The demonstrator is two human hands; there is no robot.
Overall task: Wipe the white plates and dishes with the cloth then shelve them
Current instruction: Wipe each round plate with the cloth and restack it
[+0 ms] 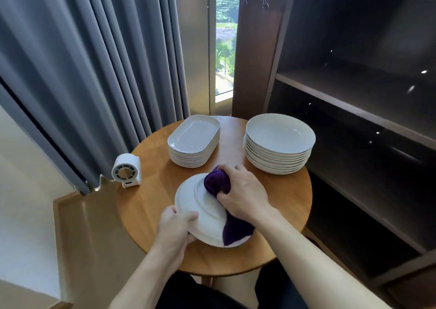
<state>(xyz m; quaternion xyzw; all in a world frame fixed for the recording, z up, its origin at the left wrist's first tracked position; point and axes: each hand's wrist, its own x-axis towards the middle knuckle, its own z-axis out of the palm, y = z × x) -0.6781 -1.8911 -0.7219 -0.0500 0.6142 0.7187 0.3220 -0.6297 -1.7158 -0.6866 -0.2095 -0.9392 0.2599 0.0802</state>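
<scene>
Cloth (215, 182) fills right hand (243, 194); left hand (175, 228) grips plate (195, 202).

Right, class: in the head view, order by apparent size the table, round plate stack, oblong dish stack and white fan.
1. table
2. round plate stack
3. oblong dish stack, somewhat smaller
4. white fan

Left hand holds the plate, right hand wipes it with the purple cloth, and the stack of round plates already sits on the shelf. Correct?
Not quite. The head view shows the stack of round plates on the wooden table, beside the shelf, not on it. The rest holds.
</scene>
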